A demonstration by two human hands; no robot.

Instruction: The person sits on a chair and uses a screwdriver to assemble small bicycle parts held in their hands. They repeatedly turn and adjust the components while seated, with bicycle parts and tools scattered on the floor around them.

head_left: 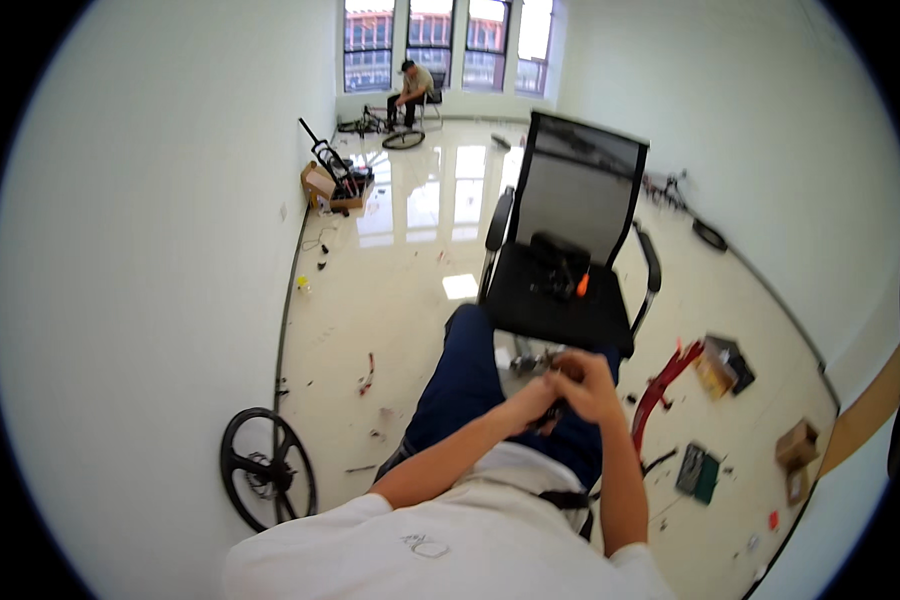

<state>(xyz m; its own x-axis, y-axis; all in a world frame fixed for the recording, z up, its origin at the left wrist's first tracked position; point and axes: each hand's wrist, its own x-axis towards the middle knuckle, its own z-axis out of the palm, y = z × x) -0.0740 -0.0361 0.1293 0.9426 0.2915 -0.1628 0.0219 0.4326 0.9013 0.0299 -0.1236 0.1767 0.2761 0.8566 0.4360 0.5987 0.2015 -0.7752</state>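
Between the two hands, over the lap, sits a small dark part (550, 412), mostly hidden by the fingers; its kind cannot be made out. Both hands are curled shut around it: the left hand (532, 398) pinches it from nine o'clock, the right hand (588, 385) covers it from three o'clock, knuckles touching. How firm the hold is cannot be told.

At twelve o'clock from the hands stands a black chair (570, 250), its seat near the knees. A dark tool (555, 270) with an orange tip lies on the seat. At three o'clock a red frame piece (662, 385) lies on the floor (410, 270), with small boxes (798, 445) farther out. At eight o'clock a black wheel (267, 482) leans by the wall. Far off at eleven o'clock, another person (410, 92) sits by the windows with bicycle parts.

Judging from this, fine fitting work is in hand. It would go best with the part kept low over the lap, so that anything dropped lands on the thigh, and with one hand steadying while the other turns or presses.
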